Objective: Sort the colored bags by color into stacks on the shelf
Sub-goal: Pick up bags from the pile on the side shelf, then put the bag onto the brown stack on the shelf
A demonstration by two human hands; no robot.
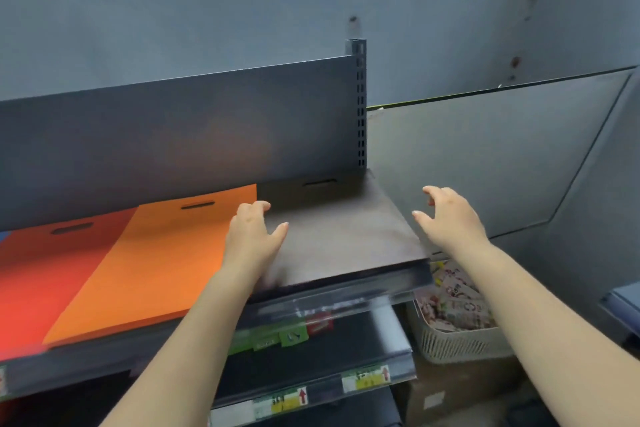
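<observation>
Three flat bag stacks lie side by side on the top shelf [104, 357]: a red stack [38, 274] at the left, an orange stack [156, 260] in the middle and a dark brown stack [339, 229] at the right end. A sliver of blue bag [3, 236] shows at the far left edge. My left hand [251, 236] rests on the seam between the orange and brown stacks, fingers loosely bent, holding nothing. My right hand [450, 218] hovers just off the brown stack's right edge, fingers spread and curved, empty.
The shelf's grey back panel [173, 135] and slotted upright post [360, 107] rise behind the bags. Lower shelves with price tags [367, 380] sit below. A white basket [460, 340] of packets and a cardboard box [450, 392] stand on the floor to the right.
</observation>
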